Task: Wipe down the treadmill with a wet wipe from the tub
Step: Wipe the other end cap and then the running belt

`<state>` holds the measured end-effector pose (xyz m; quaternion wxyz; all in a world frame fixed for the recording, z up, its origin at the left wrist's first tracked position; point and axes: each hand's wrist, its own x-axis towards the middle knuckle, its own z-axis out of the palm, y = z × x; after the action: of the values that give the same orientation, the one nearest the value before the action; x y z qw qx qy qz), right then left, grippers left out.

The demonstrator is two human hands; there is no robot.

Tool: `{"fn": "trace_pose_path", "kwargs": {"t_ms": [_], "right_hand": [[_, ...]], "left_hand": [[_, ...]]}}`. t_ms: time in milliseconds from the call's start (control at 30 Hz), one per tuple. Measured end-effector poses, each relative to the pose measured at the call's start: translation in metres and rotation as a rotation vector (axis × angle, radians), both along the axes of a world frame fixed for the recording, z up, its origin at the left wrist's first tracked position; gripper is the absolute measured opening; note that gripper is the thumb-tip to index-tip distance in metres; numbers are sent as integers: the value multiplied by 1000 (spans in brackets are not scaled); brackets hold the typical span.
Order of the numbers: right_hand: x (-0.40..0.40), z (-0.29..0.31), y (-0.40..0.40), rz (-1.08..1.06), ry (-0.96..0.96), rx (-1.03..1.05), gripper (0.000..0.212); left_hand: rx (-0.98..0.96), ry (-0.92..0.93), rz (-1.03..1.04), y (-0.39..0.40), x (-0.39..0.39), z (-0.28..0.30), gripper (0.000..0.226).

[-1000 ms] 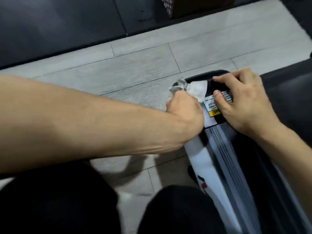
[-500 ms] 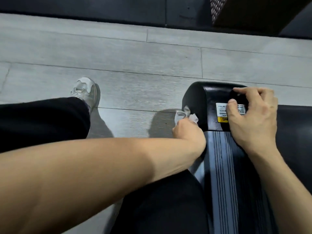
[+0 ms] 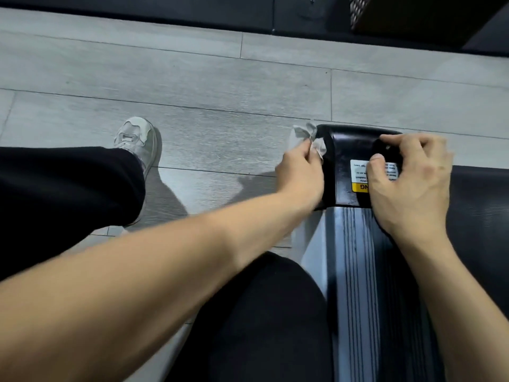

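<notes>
The treadmill's rear end shows at the right: a glossy black end cap (image 3: 344, 161) with a white and yellow warning label (image 3: 359, 177), a ribbed side rail (image 3: 358, 271) and the dark belt (image 3: 479, 216). My left hand (image 3: 298, 175) pinches a crumpled white wet wipe (image 3: 309, 137) against the cap's left side. My right hand (image 3: 410, 180) rests on top of the cap, with curled fingers over the label. The tub is out of view.
Grey plank floor (image 3: 220, 100) stretches to the left and ahead. My left leg in black trousers (image 3: 68, 188) and a white sneaker (image 3: 137, 142) stand left of the treadmill. A dark wall base (image 3: 192, 9) runs along the top.
My left hand has slid the wipe forward along the cap's left side, toward its far corner. The camera view has shifted to the left and closer. My right hand stays on the cap.
</notes>
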<state>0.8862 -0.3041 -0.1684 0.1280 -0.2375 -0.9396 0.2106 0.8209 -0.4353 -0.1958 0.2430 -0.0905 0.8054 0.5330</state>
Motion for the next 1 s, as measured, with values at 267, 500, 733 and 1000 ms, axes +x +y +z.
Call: {"fn": "trace_pose_path", "kwargs": {"t_ms": [267, 500, 733, 1000], "right_hand": [[2, 0, -1, 13, 40, 2, 30], [0, -2, -3, 17, 89, 34, 29], [-1, -3, -1, -5, 48, 49, 34], [1, 0, -6, -60, 102, 100, 30]], "left_hand": [[-234, -167, -115, -1, 26, 15, 25], [-4, -148, 116, 16, -53, -17, 28], [0, -171, -460, 8, -121, -14, 20], [-177, 453, -1110, 32, -98, 52, 31]]}}
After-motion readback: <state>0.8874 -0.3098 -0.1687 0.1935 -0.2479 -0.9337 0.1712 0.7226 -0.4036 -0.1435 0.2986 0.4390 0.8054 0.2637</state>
